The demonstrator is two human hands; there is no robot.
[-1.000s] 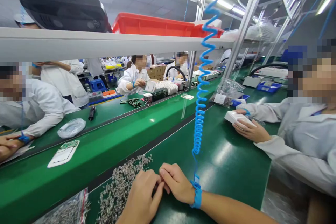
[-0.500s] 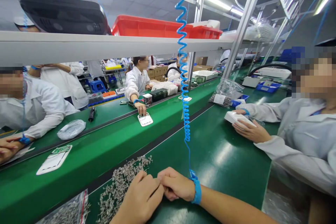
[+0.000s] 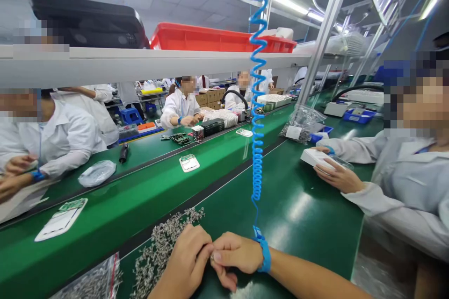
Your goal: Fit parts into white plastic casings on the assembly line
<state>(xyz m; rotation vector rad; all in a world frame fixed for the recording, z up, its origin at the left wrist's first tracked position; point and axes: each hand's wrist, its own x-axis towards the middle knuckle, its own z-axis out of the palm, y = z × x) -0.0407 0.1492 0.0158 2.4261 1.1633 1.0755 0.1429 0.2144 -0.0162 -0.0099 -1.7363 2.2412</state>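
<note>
My left hand is closed, its fingertips pressed together against those of my right hand. Between my right thumb and forefinger shows a sliver of a small metal part, mostly covered by the fingers. Whatever the left fingertips pinch is hidden. A blue wrist strap with a coiled blue cord is around my right wrist. Beside my left hand, a heap of small silvery metal parts lies on the green worktop. A clear zip bag of similar parts lies at the lower left.
A green conveyor belt runs alongside, carrying white panels with green circuit boards. To the right, a co-worker holds a white box. More co-workers sit across the belt. A shelf with a red tray hangs overhead.
The panels on the belt have moved toward the lower left. A co-worker across has withdrawn a hand from one panel. My hands stay together, with the right thumb turned more into view.
</note>
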